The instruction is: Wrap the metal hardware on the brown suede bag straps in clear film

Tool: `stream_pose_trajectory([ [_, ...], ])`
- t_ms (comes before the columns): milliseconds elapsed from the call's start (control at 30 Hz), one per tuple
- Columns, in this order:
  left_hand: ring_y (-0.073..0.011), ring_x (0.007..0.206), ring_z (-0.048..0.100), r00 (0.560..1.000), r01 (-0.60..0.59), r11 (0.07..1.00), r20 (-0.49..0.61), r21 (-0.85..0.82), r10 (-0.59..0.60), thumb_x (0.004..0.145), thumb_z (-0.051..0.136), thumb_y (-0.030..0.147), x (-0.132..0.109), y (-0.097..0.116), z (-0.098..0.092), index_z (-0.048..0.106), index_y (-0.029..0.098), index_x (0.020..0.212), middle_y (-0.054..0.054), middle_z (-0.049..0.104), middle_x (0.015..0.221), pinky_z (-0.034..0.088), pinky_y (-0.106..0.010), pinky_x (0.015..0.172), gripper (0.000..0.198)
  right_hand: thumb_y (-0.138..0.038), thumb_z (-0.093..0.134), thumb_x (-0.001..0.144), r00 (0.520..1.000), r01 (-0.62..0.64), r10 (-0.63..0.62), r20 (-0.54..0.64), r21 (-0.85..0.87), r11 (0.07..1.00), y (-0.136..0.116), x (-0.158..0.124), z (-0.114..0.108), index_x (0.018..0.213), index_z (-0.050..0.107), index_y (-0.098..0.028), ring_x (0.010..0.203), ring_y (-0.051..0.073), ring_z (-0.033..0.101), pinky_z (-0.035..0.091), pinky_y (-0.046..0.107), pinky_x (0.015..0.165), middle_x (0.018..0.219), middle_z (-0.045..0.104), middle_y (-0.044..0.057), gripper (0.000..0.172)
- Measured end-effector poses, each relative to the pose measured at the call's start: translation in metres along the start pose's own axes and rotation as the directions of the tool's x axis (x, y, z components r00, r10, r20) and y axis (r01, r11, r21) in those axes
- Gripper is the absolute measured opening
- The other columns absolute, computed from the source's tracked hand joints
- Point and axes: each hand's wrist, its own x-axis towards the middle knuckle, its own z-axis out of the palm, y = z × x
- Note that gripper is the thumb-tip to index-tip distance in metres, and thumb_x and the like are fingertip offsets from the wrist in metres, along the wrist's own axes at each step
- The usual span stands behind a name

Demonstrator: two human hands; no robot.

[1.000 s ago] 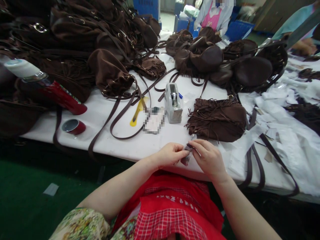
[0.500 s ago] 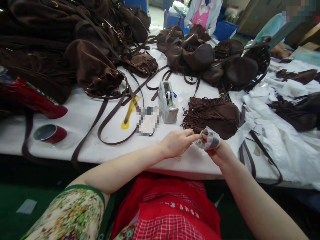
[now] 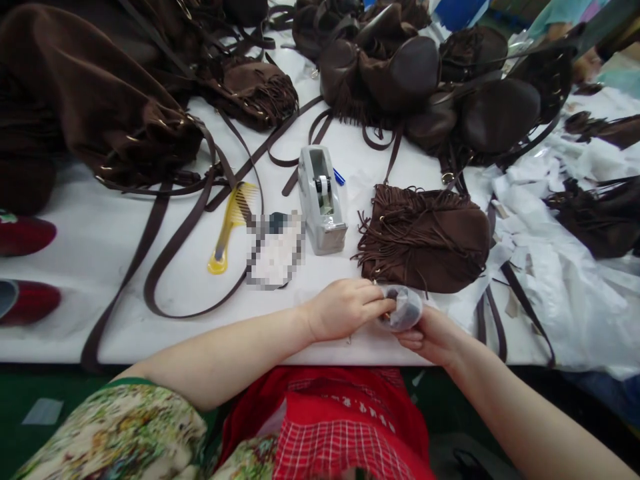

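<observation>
Near the front edge of the white table, my right hand (image 3: 433, 333) grips a small wrapped bundle (image 3: 404, 309) in translucent plastic, with something dark inside. My left hand (image 3: 350, 308) reaches it from the left, its fingers pressed together at the bundle's open side; whatever they pinch there is too small to name. Just behind both hands lies a dark brown fringed bag (image 3: 435, 240). A grey tape dispenser (image 3: 325, 230) stands left of that bag, and a blurred phone-like item (image 3: 277, 257) lies beside the dispenser.
A yellow comb (image 3: 225, 233) lies inside a strap loop. Brown bags (image 3: 115, 100) are heaped at the left, and more (image 3: 410, 73) lie at the back. White wrapping (image 3: 575, 293) covers the right side. A red cup (image 3: 35, 302) lies at the left edge. A person's arm (image 3: 557, 20) shows at the back right.
The view has tilted down and moved closer to the table. My left hand's fingers have shifted onto the bundle's opening, and the bundle has turned in my right hand.
</observation>
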Motion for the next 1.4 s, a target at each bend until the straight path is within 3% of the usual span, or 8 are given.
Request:
stream_pose_trajectory([
  [233, -0.0188, 0.091, 0.063, 0.980, 0.187, 0.965, -0.029, -0.182, -0.195, 0.092, 0.042, 0.020, -0.003, -0.006, 0.005, 0.066, 0.018, 0.099, -0.012, 0.068, 0.099, 0.051, -0.031, 0.086, 0.025, -0.040, 0.061, 0.076, 0.942, 0.315, -0.329, 0.064, -0.499, 0.807, -0.016, 0.007, 0.012, 0.058, 0.058, -0.019, 0.046, 0.012, 0.049, 0.041, 0.024, 0.044, 0.051, 0.055, -0.001, 0.028],
  [333, -0.0179, 0.085, 0.065, 0.920, 0.357, 0.884, -0.049, -0.300, -0.389, 0.088, 0.049, 0.021, -0.001, -0.006, 0.008, 0.070, 0.019, 0.090, -0.009, 0.071, 0.089, 0.051, -0.030, 0.083, 0.021, -0.047, 0.057, 0.081, 0.894, 0.411, -0.439, 0.091, -0.558, 0.721, -0.022, 0.003, 0.009, 0.065, 0.061, -0.018, 0.053, 0.014, 0.055, 0.046, 0.026, 0.050, 0.058, 0.060, 0.001, 0.033],
  [433, -0.0165, 0.080, 0.067, 0.790, 0.505, 0.688, -0.042, -0.521, -0.612, 0.084, 0.056, 0.023, 0.002, -0.009, 0.009, 0.072, 0.020, 0.090, -0.006, 0.073, 0.086, 0.052, -0.028, 0.079, 0.018, -0.053, 0.057, 0.082, 0.841, 0.456, -0.540, -0.033, -0.494, 0.740, -0.013, 0.001, 0.007, 0.074, 0.064, -0.016, 0.053, 0.012, 0.056, 0.046, 0.024, 0.050, 0.064, 0.061, 0.002, 0.038],
  [500, -0.0167, 0.081, 0.067, 0.694, 0.544, 0.535, -0.011, -0.647, -0.719, 0.081, 0.060, 0.024, 0.004, -0.011, 0.008, 0.073, 0.019, 0.089, -0.005, 0.073, 0.089, 0.052, -0.028, 0.079, 0.017, -0.057, 0.057, 0.081, 0.879, 0.413, -0.467, -0.099, -0.333, 0.847, -0.001, 0.003, 0.009, 0.082, 0.064, -0.015, 0.047, 0.011, 0.053, 0.044, 0.023, 0.044, 0.062, 0.060, 0.001, 0.042],
  [600, -0.0169, 0.080, 0.066, 0.607, 0.561, 0.411, 0.020, -0.718, -0.795, 0.078, 0.064, 0.026, 0.006, -0.012, 0.006, 0.073, 0.017, 0.088, -0.004, 0.073, 0.087, 0.052, -0.029, 0.080, 0.016, -0.058, 0.054, 0.083, 0.967, 0.250, -0.252, 0.035, 0.064, 0.966, 0.017, 0.011, 0.023, 0.093, 0.062, -0.015, 0.038, 0.008, 0.046, 0.038, 0.020, 0.036, 0.059, 0.059, 0.000, 0.044],
  [767, -0.0169, 0.091, 0.062, 0.708, 0.469, 0.543, -0.070, -0.697, -0.703, 0.079, 0.066, 0.028, 0.008, -0.013, 0.002, 0.074, 0.019, 0.087, -0.004, 0.070, 0.094, 0.047, -0.030, 0.089, 0.014, -0.033, 0.062, 0.084, 0.946, 0.146, -0.298, 0.129, 0.649, 0.747, 0.027, 0.025, 0.049, 0.081, 0.057, -0.016, 0.037, 0.002, 0.034, 0.029, 0.011, 0.034, 0.055, 0.049, -0.007, 0.018],
  [900, -0.0169, 0.090, 0.058, 0.748, 0.415, 0.618, -0.136, -0.668, -0.649, 0.079, 0.067, 0.032, 0.008, -0.018, -0.001, 0.074, 0.019, 0.081, -0.005, 0.066, 0.090, 0.045, -0.029, 0.088, 0.015, -0.020, 0.065, 0.081, 0.930, 0.170, -0.361, 0.068, 0.792, 0.586, 0.028, 0.030, 0.055, 0.078, 0.053, -0.017, 0.038, 0.001, 0.031, 0.030, 0.009, 0.034, 0.057, 0.043, -0.009, 0.013],
  [1400, -0.0209, 0.090, 0.064, 0.746, 0.336, 0.235, 0.106, -0.912, -0.657, 0.073, 0.072, 0.040, 0.009, -0.005, 0.001, 0.075, 0.014, 0.087, -0.007, 0.073, 0.093, 0.047, -0.032, 0.089, 0.030, -0.020, 0.065, 0.084, 0.867, 0.202, -0.475, 0.152, 0.764, 0.612, 0.018, 0.033, 0.045, 0.079, 0.052, -0.017, 0.041, -0.001, 0.039, 0.033, 0.003, 0.036, 0.058, 0.046, -0.009, 0.014],
])
